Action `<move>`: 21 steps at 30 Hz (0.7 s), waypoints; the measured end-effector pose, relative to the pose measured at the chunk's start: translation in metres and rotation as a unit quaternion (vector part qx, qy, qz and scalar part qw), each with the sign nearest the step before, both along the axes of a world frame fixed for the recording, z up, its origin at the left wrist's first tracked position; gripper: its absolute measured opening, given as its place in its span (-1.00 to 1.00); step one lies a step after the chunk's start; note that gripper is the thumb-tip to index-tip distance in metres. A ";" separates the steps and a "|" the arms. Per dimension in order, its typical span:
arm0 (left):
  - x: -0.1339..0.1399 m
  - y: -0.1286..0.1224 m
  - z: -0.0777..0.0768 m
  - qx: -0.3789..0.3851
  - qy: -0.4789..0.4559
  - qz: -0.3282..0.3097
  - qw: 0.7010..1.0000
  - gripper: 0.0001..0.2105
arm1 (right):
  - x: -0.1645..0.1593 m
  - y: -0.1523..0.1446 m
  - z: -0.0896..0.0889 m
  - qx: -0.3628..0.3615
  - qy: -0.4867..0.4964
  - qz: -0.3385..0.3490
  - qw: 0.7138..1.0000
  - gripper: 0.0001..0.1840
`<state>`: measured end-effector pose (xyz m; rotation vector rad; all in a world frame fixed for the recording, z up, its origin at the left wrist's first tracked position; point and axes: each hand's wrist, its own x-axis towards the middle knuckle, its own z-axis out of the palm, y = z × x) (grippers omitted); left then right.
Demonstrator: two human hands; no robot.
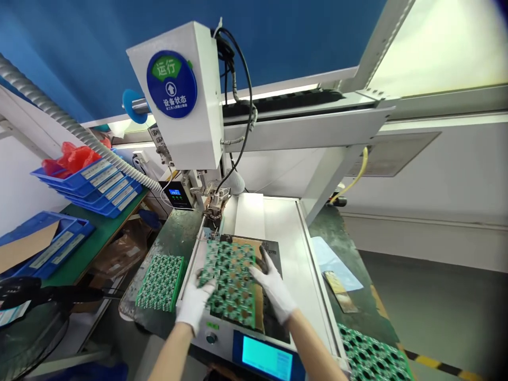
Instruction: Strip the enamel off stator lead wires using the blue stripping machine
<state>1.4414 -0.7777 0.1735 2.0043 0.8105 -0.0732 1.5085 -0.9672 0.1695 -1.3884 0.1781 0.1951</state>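
A green circuit board panel [232,286] with rows of round cut-outs is tilted slightly over a dark fixture plate [273,317] with a brown backing on the machine bed. My left hand [195,300], in a white glove, grips the panel's left edge, its thumb lying over the top. My right hand [274,286], also gloved and with dark fingertips, holds the right edge. The undersides of both hands' fingers are partly hidden. Just behind the panel's far left corner is the machine's soldering head [215,203].
A stack of green panels [161,283] stands left of the bed, and more panels [375,354] lie at lower right. A lit touchscreen [266,359] and a knob [211,337] are in front. Blue bins [99,185] and a fan [35,323] are at left.
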 end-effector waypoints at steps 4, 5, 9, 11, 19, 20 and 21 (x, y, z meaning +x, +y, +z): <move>0.016 -0.039 -0.019 0.131 -0.017 -0.125 0.983 -0.28 | 0.033 0.010 -0.024 0.007 -0.009 -0.034 0.999 -0.31; 0.019 -0.041 -0.022 0.164 -0.019 -0.151 0.975 -0.26 | 0.038 0.008 -0.030 0.001 -0.009 -0.042 0.999 -0.31; 0.031 -0.042 -0.027 0.253 -0.026 -0.247 0.935 -0.33 | 0.049 0.003 -0.047 -0.036 -0.004 -0.062 0.997 -0.36; 0.035 -0.044 -0.029 0.286 -0.026 -0.275 0.918 -0.33 | 0.050 0.003 -0.052 -0.052 -0.003 -0.067 0.996 -0.40; 0.046 -0.048 -0.029 0.364 -0.034 -0.329 0.871 -0.31 | 0.058 0.003 -0.062 -0.096 -0.006 -0.069 0.993 -0.67; 0.047 -0.048 -0.029 0.370 -0.036 -0.333 0.867 -0.31 | 0.059 0.002 -0.063 -0.098 -0.004 -0.068 0.993 -0.69; 0.047 -0.048 -0.029 0.376 -0.036 -0.335 0.863 -0.31 | 0.060 0.001 -0.064 -0.099 -0.002 -0.066 0.993 -0.71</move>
